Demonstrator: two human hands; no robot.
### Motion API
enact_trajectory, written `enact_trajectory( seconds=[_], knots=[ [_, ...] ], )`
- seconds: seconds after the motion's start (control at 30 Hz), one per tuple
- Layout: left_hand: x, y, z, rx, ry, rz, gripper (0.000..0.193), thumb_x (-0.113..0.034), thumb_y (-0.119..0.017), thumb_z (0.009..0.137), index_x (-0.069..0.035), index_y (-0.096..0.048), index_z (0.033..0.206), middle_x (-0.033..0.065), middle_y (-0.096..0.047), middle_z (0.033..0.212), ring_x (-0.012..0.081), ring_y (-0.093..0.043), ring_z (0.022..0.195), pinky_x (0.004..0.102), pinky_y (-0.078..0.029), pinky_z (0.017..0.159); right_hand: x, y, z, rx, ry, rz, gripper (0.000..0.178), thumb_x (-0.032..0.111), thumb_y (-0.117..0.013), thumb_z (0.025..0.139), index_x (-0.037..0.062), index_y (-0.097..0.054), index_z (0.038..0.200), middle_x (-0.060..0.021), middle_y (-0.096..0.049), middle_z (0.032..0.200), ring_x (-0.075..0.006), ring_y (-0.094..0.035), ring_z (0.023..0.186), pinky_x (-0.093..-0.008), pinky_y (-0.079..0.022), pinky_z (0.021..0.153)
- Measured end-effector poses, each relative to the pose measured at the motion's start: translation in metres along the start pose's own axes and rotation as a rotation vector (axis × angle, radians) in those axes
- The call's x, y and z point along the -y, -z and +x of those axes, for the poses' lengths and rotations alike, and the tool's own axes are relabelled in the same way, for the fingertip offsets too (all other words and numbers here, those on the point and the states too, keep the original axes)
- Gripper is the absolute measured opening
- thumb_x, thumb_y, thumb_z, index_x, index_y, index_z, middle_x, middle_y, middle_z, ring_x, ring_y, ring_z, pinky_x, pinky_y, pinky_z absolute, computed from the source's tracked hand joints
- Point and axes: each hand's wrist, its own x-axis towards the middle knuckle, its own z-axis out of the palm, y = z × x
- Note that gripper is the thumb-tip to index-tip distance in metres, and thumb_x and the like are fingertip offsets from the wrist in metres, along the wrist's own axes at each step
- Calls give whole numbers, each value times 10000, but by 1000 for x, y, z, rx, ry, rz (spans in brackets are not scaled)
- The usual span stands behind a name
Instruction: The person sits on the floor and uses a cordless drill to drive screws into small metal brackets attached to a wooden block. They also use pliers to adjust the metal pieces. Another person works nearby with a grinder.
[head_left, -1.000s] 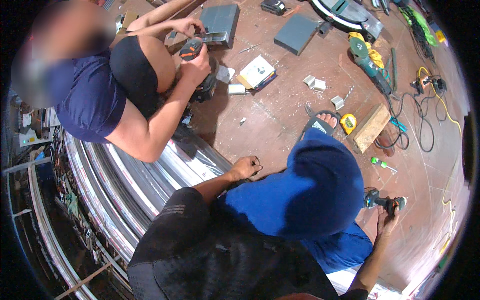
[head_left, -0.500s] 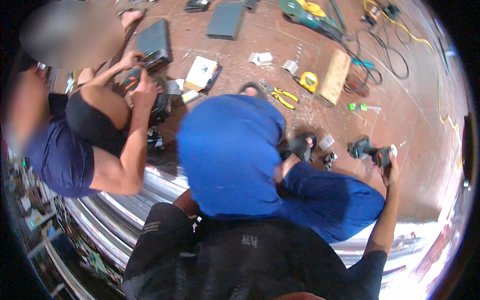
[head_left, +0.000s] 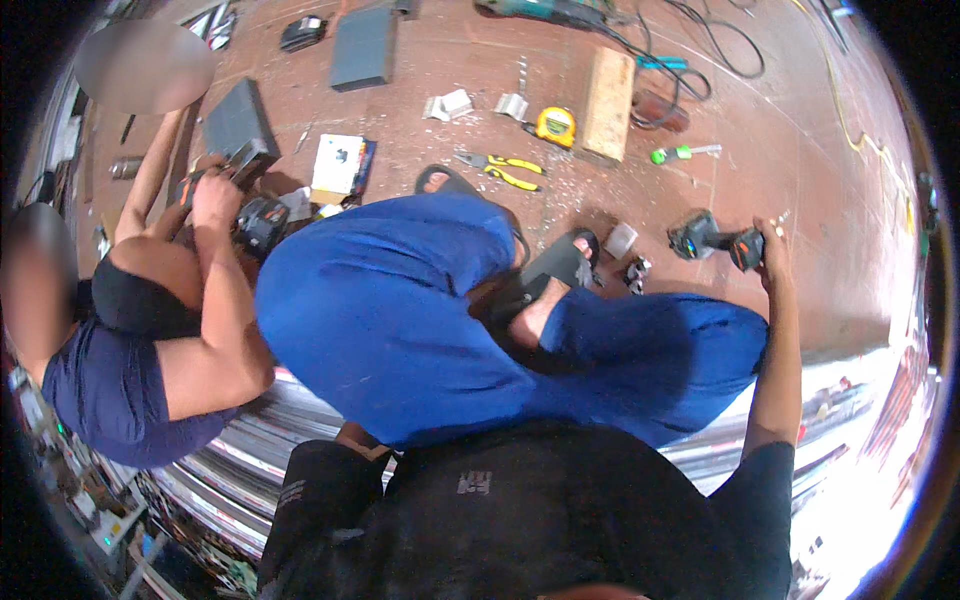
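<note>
Head view, only one here: right hand [head_left: 777,255] is out past the right knee, fingers curled around the head end of a black-and-grey cordless drill with orange and teal touches [head_left: 745,250], at the right over the reddish-brown tiled floor [head_left: 850,270]; exact finger placement too small to read, can't tell if the tool is resting on the tiles. Left hand is hidden behind the blue-trousered thigh [head_left: 390,320], only a bit of left forearm [head_left: 360,437] shows, so can't tell how open it is or if it has hold of anything. My read on the step: drill in hand but not on any workpiece. Next move with it calls for a settled hold on the handle, and room to swing clear of the knee and the small translucent plastic box [head_left: 620,241] just left of it. Yellow-and-black pliers [head_left: 515,170], yellow tape measure [head_left: 556,127], raw wooden block [head_left: 606,105] and green-handled screwdriver [head_left: 685,153] lie ahead on the floor. Off to the left a co-worker's hand [head_left: 215,200] is at a dark grey rectangular box [head_left: 240,120], separate job by the look of it
</note>
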Motion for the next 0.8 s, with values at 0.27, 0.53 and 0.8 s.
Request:
enact_trajectory(
  seconds=[0.27,0.53,0.8],
  knots=[
    [-5,3,7,12,27,37,316,-391,-735,883,-83,-772,945,153,-743,860,292,-714,861,411,-552,811,-17,1,23,-71,57,-70,477,484,-739,847,40,-677,1008,-85,-692,914,-200,-668,818,-385,-535,693],
    [-13,1,12,26,38,74,339,-412,-725,881,-81,-777,935,166,-746,872,310,-718,881,422,-551,827,-19,-3,30,-127,100,-157,494,491,-743,850,20,-694,991,-100,-708,904,-191,-661,857,-383,-515,774],
    [-17,-1,12,5,34,71,363,-433,-714,880,-80,-783,926,178,-749,884,329,-722,901,433,-550,843,-17,-2,27,-88,153,-113,354,362,-715,885,35,-673,1011,-59,-699,897,-170,-646,826,-355,-497,748]
  ],
)
